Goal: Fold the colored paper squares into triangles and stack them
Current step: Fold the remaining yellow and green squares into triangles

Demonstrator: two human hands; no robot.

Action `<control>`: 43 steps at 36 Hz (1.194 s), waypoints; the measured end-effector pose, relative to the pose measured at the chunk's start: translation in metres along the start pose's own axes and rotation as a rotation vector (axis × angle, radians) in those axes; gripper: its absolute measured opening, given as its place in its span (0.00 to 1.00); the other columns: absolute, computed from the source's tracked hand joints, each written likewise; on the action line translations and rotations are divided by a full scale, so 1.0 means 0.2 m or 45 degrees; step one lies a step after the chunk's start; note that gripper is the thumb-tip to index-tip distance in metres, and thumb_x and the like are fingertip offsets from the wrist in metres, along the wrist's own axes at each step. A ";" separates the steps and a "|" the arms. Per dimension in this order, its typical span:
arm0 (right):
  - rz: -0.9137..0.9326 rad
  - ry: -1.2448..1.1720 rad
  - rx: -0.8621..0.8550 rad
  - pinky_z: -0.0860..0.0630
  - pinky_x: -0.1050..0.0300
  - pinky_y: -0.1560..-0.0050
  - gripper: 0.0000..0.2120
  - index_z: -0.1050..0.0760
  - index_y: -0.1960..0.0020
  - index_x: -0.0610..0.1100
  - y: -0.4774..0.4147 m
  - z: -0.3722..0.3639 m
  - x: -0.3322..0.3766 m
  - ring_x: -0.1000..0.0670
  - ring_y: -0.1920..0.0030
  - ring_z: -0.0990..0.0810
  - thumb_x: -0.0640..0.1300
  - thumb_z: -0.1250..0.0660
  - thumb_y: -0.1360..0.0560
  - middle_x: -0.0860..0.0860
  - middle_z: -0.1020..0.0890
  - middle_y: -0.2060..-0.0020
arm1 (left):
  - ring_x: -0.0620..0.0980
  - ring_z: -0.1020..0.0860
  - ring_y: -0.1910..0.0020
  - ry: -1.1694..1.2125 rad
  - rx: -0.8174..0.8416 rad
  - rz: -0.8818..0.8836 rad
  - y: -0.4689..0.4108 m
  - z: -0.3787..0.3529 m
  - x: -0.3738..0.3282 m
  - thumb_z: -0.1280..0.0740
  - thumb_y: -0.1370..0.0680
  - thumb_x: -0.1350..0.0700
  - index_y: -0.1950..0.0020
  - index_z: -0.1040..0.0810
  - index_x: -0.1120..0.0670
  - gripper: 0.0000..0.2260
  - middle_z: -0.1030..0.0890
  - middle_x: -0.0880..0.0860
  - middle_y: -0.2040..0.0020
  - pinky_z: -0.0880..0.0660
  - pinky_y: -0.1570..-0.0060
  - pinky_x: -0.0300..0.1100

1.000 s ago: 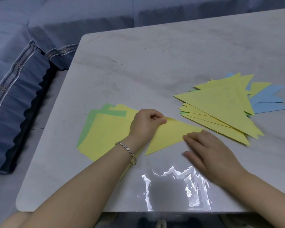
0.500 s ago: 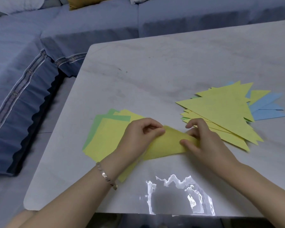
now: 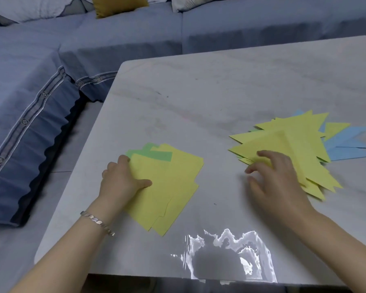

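The left hand (image 3: 123, 178) grips the square stack (image 3: 173, 178) at its left edge, thumb on top. The right hand (image 3: 277, 180), fingers spread, touches the triangle pile (image 3: 300, 140) on the worktop (image 3: 199, 98).

A pale marbled table (image 3: 220, 92) fills the view. Toward 8 o'clock lies a loose stack of squares (image 3: 169, 187), yellow on top with green edges showing at its far side. The person's left grip (image 3: 123, 178) holds the stack's left edge, thumb flat on the top yellow sheet and fingers curled at the border; a metal bracelet (image 3: 97, 222) circles that wrist. At 3 o'clock sits a fanned pile of triangles (image 3: 300, 144), mostly yellow, with blue triangles (image 3: 351, 144) beneath on the right. The right grip (image 3: 277, 178), slightly blurred, rests spread fingers on the pile's near-left corner. A blue sofa (image 3: 51, 60) wraps from 9 to 12 o'clock.
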State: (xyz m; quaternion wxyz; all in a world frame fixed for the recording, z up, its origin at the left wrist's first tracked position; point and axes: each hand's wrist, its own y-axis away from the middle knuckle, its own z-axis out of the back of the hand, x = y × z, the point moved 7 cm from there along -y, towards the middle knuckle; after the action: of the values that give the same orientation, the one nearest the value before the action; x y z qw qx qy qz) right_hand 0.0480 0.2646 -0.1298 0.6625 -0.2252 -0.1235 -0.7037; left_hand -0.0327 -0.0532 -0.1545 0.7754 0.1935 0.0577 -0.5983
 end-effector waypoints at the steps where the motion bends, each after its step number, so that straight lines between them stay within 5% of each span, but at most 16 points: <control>1: 0.022 -0.024 0.043 0.38 0.51 0.39 0.06 0.20 0.54 0.40 0.01 -0.02 0.03 0.40 0.36 0.35 0.35 0.32 0.30 0.40 0.27 0.40 | 0.59 0.28 0.45 0.079 -0.048 -0.024 0.00 0.02 0.00 0.24 0.34 0.52 0.35 0.35 0.53 0.32 0.28 0.57 0.44 0.31 0.53 0.47; 4: 0.116 -0.105 0.129 0.43 0.64 0.42 0.06 0.21 0.51 0.43 0.04 -0.06 0.11 0.48 0.35 0.37 0.38 0.34 0.27 0.46 0.28 0.40 | 0.53 0.25 0.58 0.282 -0.132 -0.062 0.00 0.08 0.01 0.26 0.33 0.57 0.43 0.28 0.51 0.21 0.24 0.52 0.57 0.32 0.64 0.42; 6: 0.190 -0.142 0.181 0.44 0.67 0.41 0.08 0.22 0.48 0.44 0.06 -0.08 0.16 0.51 0.34 0.37 0.39 0.35 0.26 0.48 0.29 0.39 | 0.50 0.26 0.66 0.368 -0.158 -0.098 0.01 0.11 0.00 0.26 0.31 0.55 0.56 0.24 0.55 0.09 0.23 0.51 0.64 0.35 0.69 0.40; 8: 0.275 -0.159 0.215 0.42 0.64 0.38 0.13 0.23 0.44 0.45 0.07 -0.07 0.21 0.50 0.35 0.34 0.37 0.34 0.27 0.48 0.28 0.39 | 0.52 0.28 0.68 0.500 -0.144 -0.124 0.02 0.14 -0.02 0.28 0.29 0.55 0.63 0.23 0.59 0.09 0.24 0.54 0.67 0.35 0.68 0.41; 11: 0.478 -0.117 0.149 0.30 0.49 0.38 0.23 0.23 0.41 0.43 0.08 -0.03 0.30 0.45 0.38 0.29 0.33 0.26 0.35 0.44 0.25 0.40 | 0.52 0.22 0.64 0.815 0.015 -0.118 0.08 0.16 -0.11 0.30 0.27 0.57 0.62 0.20 0.53 0.04 0.18 0.53 0.62 0.26 0.60 0.43; 14: 0.669 -0.087 0.101 0.34 0.47 0.38 0.27 0.24 0.39 0.45 0.09 0.00 0.37 0.46 0.36 0.34 0.37 0.23 0.37 0.43 0.27 0.37 | 0.50 0.18 0.62 1.014 0.301 -0.080 0.16 0.12 -0.22 0.32 0.25 0.57 0.56 0.18 0.55 0.03 0.15 0.53 0.59 0.21 0.60 0.42; 18: 0.906 -0.144 0.025 0.35 0.51 0.38 0.10 0.18 0.48 0.45 0.12 0.05 0.44 0.45 0.37 0.32 0.45 0.36 0.24 0.44 0.25 0.40 | 0.48 0.18 0.65 1.075 0.562 -0.129 0.25 0.03 -0.35 0.34 0.24 0.58 0.55 0.18 0.58 0.06 0.15 0.53 0.60 0.23 0.68 0.34; 20: 0.936 -0.187 0.078 0.35 0.52 0.40 0.18 0.17 0.52 0.45 0.13 0.05 0.43 0.47 0.39 0.30 0.49 0.45 0.21 0.46 0.21 0.43 | 0.48 0.20 0.66 1.001 0.556 -0.209 0.27 0.01 -0.40 0.34 0.24 0.60 0.55 0.19 0.60 0.05 0.17 0.53 0.62 0.25 0.67 0.35; 23: 0.775 -0.420 0.171 0.33 0.55 0.41 0.18 0.18 0.56 0.44 0.11 0.04 0.39 0.53 0.43 0.27 0.52 0.42 0.23 0.51 0.20 0.48 | 0.48 0.30 0.67 0.757 0.479 -0.432 0.29 -0.02 -0.47 0.34 0.25 0.63 0.57 0.23 0.67 0.06 0.26 0.55 0.67 0.35 0.65 0.40; 26: 0.383 -0.681 0.203 0.37 0.67 0.39 0.10 0.22 0.62 0.52 0.07 0.03 0.31 0.57 0.40 0.30 0.54 0.36 0.25 0.58 0.27 0.42 | 0.43 0.39 0.73 0.609 0.560 -0.630 0.37 -0.05 -0.55 0.35 0.24 0.62 0.66 0.29 0.61 0.10 0.36 0.45 0.74 0.41 0.72 0.37; 28: 0.124 -0.803 0.208 0.39 0.75 0.43 0.06 0.24 0.65 0.56 0.04 0.01 0.25 0.63 0.39 0.31 0.54 0.34 0.30 0.62 0.28 0.42 | 0.41 0.39 0.74 0.608 0.650 -0.711 0.43 -0.07 -0.60 0.36 0.23 0.60 0.66 0.28 0.58 0.11 0.37 0.43 0.75 0.41 0.74 0.34; 30: -0.019 -0.898 0.193 0.35 0.76 0.51 0.05 0.21 0.66 0.53 0.01 0.01 0.22 0.67 0.49 0.26 0.49 0.31 0.31 0.62 0.22 0.51 | 0.42 0.37 0.73 0.659 0.723 -0.716 0.47 -0.08 -0.63 0.38 0.22 0.58 0.64 0.26 0.60 0.12 0.34 0.44 0.73 0.40 0.74 0.33; 34: -0.113 -1.029 0.223 0.33 0.71 0.68 0.05 0.20 0.67 0.45 0.00 0.00 0.20 0.61 0.70 0.26 0.43 0.27 0.32 0.57 0.20 0.72 | 0.46 0.38 0.70 0.723 0.641 -0.655 0.48 -0.09 -0.65 0.40 0.21 0.54 0.64 0.29 0.61 0.15 0.35 0.52 0.69 0.41 0.71 0.38; 36: -0.132 -1.066 0.212 0.33 0.71 0.70 0.06 0.20 0.68 0.45 0.00 -0.01 0.20 0.61 0.72 0.26 0.42 0.27 0.33 0.57 0.20 0.73 | 0.45 0.33 0.68 0.807 0.565 -0.644 0.48 -0.08 -0.65 0.40 0.21 0.53 0.61 0.24 0.62 0.15 0.29 0.52 0.67 0.37 0.68 0.37; 39: -0.155 -1.117 0.154 0.33 0.72 0.71 0.07 0.21 0.69 0.47 0.01 -0.01 0.19 0.61 0.73 0.26 0.41 0.26 0.34 0.57 0.20 0.74 | 0.35 0.25 0.68 1.025 0.440 -0.590 0.48 -0.07 -0.65 0.31 0.26 0.56 0.60 0.19 0.46 0.06 0.21 0.40 0.67 0.31 0.65 0.26; 43: -0.184 -1.189 0.039 0.34 0.71 0.71 0.10 0.24 0.66 0.48 0.01 -0.01 0.18 0.59 0.73 0.29 0.37 0.24 0.36 0.55 0.24 0.76 | 0.35 0.28 0.71 1.026 0.245 -0.591 0.49 -0.07 -0.63 0.26 0.31 0.60 0.61 0.21 0.38 0.14 0.24 0.38 0.72 0.33 0.66 0.24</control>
State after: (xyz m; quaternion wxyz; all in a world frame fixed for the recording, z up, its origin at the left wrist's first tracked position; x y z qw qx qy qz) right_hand 0.0491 0.2326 -0.1140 0.4887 -0.4984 -0.4340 -0.5696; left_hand 0.0277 0.0874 -0.1042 0.5157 0.4632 0.3400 -0.6356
